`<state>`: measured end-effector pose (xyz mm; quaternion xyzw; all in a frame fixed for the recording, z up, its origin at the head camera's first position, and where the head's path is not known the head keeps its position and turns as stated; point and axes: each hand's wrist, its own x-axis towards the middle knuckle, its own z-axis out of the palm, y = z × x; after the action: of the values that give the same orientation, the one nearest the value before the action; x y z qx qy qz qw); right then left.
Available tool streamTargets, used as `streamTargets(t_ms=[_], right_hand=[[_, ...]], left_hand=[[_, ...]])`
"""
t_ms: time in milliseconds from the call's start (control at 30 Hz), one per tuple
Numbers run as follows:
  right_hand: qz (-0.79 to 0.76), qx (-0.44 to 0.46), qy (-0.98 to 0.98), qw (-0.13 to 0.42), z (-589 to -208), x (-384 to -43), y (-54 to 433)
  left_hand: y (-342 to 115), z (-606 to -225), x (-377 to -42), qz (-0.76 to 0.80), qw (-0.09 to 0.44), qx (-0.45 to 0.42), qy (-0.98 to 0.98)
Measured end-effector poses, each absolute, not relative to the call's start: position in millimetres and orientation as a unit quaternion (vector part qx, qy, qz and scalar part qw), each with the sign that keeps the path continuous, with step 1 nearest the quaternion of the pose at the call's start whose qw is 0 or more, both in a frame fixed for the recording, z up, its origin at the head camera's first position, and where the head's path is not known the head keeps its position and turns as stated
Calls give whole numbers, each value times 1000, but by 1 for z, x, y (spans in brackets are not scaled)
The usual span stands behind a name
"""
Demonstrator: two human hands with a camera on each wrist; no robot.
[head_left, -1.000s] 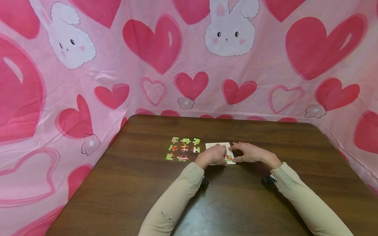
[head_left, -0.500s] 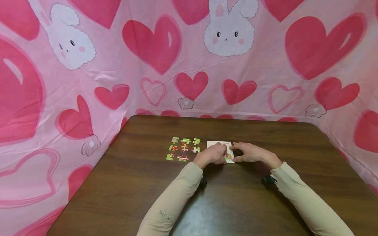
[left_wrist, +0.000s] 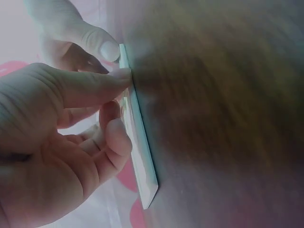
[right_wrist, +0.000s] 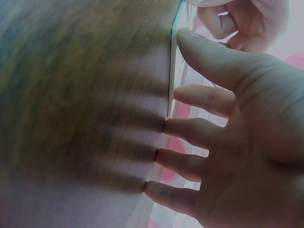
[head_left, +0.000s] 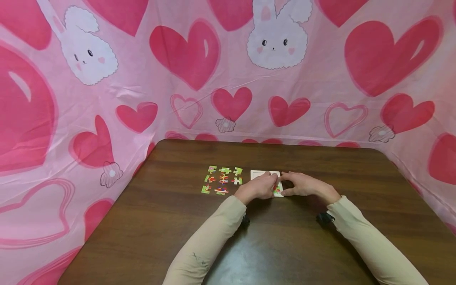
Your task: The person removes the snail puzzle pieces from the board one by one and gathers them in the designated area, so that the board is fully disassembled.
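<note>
A white-framed puzzle board (head_left: pixel 256 173) lies flat on the brown table, with a green and red puzzle piece (head_left: pixel 277 190) at its near right corner. My left hand (head_left: pixel 262 186) is over the board, its fingers curled and its thumb on the board by the near edge, pinching at that piece; the fingers mostly hide it. My right hand (head_left: pixel 301 185) steadies the board's right side. In the right wrist view its thumb and index fingertip touch the board (right_wrist: pixel 174 71), while the other fingers (right_wrist: pixel 183 161) stand straight with their tips on the table.
Several loose picture puzzle pieces (head_left: pixel 223 179) lie in rows left of the board. The wooden table (head_left: pixel 285 245) reaches back to a pink cloth (head_left: pixel 228 71) printed with hearts and rabbits.
The board has slid slightly away and to the right, straightening against my right hand. My left fingers have shifted a little to the right over the corner piece. The loose pieces stay put.
</note>
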<state>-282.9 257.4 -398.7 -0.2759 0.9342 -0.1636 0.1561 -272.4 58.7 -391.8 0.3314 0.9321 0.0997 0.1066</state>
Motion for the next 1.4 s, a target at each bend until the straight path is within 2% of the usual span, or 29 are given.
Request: streamTargets(t_ms=[233,533,833,1400], right_hand=[[-162,-267,936,163,-398,-282,257],[-164,-262,936,167,-397,-281,258],[-166,-278,934,151,-396,-280,256],[-159,-257,939,163,-396,-280,255]], left_hand=[[61,-391,-271,94,119,308,939],[59,-391,-267,122,105,299,940],[58,-387,-267,122,30,356,926],[25,-374,-277,202,67,349,912]])
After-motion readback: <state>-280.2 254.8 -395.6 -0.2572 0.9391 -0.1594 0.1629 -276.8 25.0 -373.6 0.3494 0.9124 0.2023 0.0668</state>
